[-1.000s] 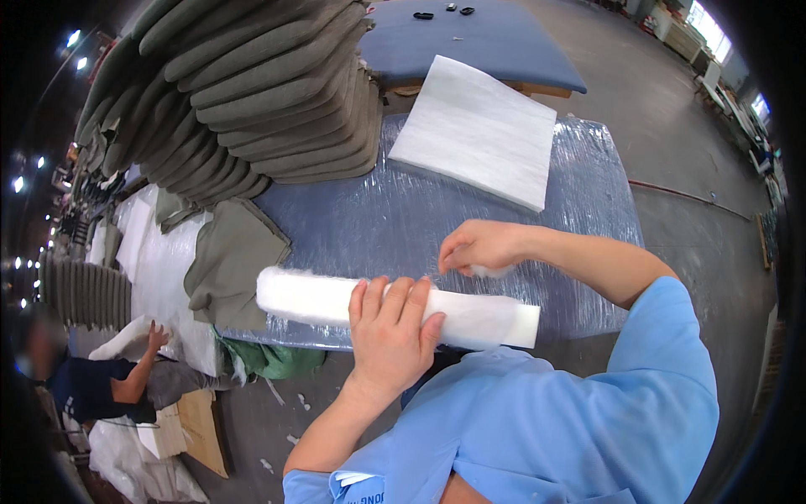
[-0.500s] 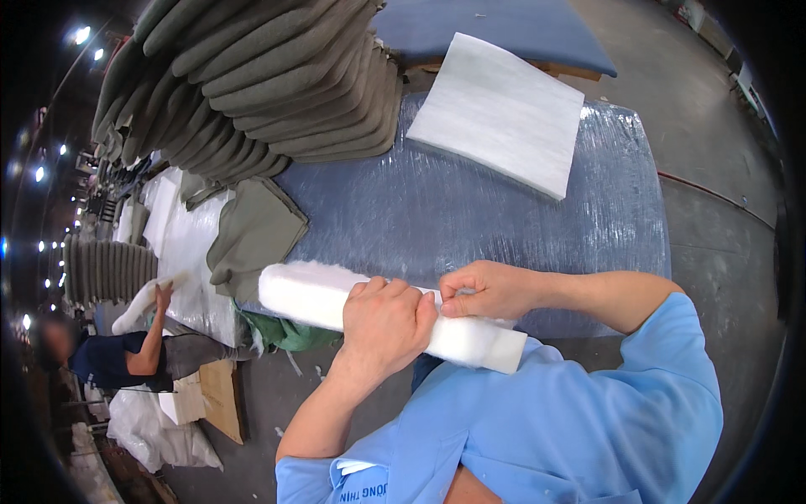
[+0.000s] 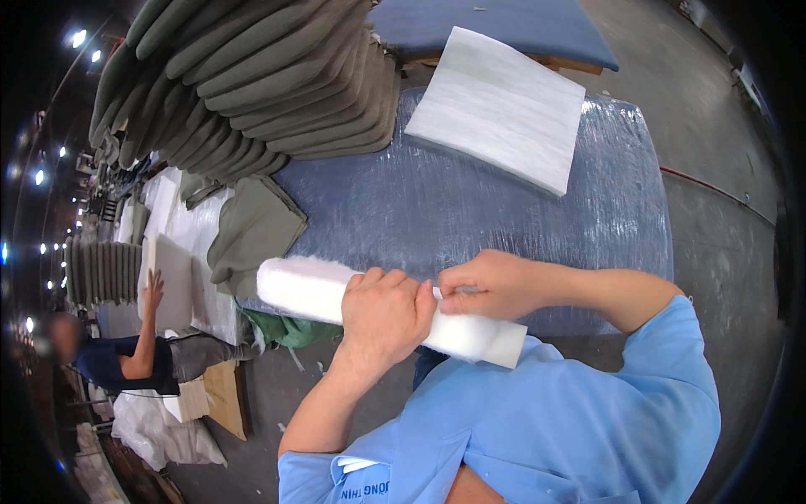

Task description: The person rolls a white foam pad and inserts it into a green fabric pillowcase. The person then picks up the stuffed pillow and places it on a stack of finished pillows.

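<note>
A long white foam piece (image 3: 508, 345) wrapped in fluffy white batting (image 3: 298, 286) lies slantwise in front of my body, its bare block end close to my shirt. My left hand (image 3: 388, 315) is closed over its middle, the fingers on top and the thumb toward my right hand. Right beside that thumb, my right hand (image 3: 480, 286) has its fingers curled in a pinch at the upper edge of the batting. What lies between those fingertips is mostly hidden.
Beyond my hands is a plastic-wrapped blue table (image 3: 470, 218). A white batting sheet (image 3: 499, 109) lies at its far side. Tall stacks of grey-green cushions (image 3: 294, 92) and folded grey-green fabric (image 3: 256, 223) stand left. A co-worker (image 3: 126, 353) stands by a white slab (image 3: 174, 281).
My right hand has shifted slightly up along the batting edge; my left hand keeps its grip. The co-worker's raised hand now touches an upright white slab instead of a fluffy white piece.
</note>
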Demonstrator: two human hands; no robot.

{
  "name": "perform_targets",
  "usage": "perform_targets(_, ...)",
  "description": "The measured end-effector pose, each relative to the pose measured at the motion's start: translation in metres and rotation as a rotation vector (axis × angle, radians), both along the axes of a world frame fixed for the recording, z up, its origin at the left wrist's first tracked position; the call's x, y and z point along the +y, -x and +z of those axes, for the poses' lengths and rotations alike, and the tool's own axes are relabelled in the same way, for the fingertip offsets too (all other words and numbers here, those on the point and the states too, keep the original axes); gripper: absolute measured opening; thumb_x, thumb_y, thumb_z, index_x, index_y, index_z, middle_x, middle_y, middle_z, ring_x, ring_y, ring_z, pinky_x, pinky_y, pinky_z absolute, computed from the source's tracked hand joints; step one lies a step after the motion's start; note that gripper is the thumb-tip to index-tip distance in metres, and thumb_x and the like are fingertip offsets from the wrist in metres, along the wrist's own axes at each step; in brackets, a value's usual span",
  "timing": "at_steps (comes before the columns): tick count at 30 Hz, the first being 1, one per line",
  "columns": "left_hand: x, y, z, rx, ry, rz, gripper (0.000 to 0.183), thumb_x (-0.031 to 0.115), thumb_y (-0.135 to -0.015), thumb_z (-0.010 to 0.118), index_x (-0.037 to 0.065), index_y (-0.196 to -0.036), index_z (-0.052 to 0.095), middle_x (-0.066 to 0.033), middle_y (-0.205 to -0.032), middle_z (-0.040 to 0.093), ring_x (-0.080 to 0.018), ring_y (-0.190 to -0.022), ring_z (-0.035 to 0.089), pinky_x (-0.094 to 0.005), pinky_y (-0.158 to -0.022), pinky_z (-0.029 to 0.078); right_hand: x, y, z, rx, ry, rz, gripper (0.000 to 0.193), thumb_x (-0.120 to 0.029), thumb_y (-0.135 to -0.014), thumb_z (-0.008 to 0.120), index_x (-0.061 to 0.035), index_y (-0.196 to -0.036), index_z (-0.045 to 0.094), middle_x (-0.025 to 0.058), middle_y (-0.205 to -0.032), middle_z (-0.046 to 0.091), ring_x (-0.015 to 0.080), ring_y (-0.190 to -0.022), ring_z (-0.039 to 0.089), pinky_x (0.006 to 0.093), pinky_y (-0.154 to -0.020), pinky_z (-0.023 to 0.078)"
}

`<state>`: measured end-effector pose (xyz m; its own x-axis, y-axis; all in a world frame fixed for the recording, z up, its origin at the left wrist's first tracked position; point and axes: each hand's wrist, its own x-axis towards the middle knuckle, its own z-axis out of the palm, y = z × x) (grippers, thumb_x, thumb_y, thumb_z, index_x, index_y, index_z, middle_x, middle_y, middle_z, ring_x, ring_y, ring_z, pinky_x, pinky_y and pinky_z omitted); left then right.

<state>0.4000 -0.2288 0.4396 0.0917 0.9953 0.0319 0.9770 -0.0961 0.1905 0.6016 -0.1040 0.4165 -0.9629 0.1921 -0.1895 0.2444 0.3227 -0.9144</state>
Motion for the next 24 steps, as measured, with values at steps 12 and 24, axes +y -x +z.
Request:
perform_targets(12,-0.005,-0.022,-0.011,-0.178,-0.313,-0.197,0.032,0.028,-0.092,0.071,0.004,-0.113,0.076,-0.0121,-0.109,0.071,-0.0308,-0.101,0.067,-0.0459,-0.097,0.047,0.027,-0.003,-0.061,-0.073,0.215,-0.163,0.028,-0.030,-0.108,0.058,-0.0055,-0.099,0.068,-0.0022,-0.080,0.063,0.0083,-0.080,0.056,0.0337,-0.069,0.048)
perform_targets(24,0.006,-0.025,-0.011,-0.176,-0.110,-0.124,0.022,0.027,-0.097,0.065,0.008,-0.093,0.074,-0.0094,-0.089,0.068,-0.0302,-0.091,0.065,-0.0451,-0.087,0.046,0.021,-0.023,-0.013,-0.027,0.049,-0.045,0.040,-0.047,-0.099,0.073,-0.0073,-0.101,0.065,0.0102,-0.080,0.069,0.0206,-0.075,0.069,0.0395,-0.065,0.050)
